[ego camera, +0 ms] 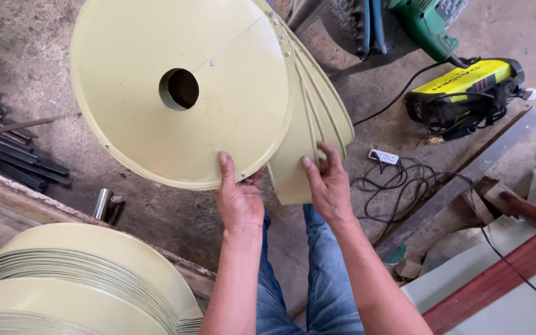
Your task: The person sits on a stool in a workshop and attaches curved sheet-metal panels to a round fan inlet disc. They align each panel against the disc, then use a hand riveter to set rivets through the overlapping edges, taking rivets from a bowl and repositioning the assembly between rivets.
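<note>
Floor (175, 217): bare grey concrete, dusty.
Left edge: dark metal strips (7, 146), two short metal tubes (108, 206) nearby.
Upper right: yellow-and-black machine (463, 93), green power tool (426, 26).
Middle right: white socket strip (383, 156) among black cables (404, 180) (loosely tangled).
Lower right: red steel frame (497, 279).

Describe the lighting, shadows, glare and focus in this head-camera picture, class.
Head view: soft, even daylight; the cream metal cone shows a mild sheen but no harsh glare. Its centre hole is dark. Faint shadows lie under the left hand and right hand. Focus is sharp throughout; the stacked cream sheets at the lower edge look slightly stretched.
</note>
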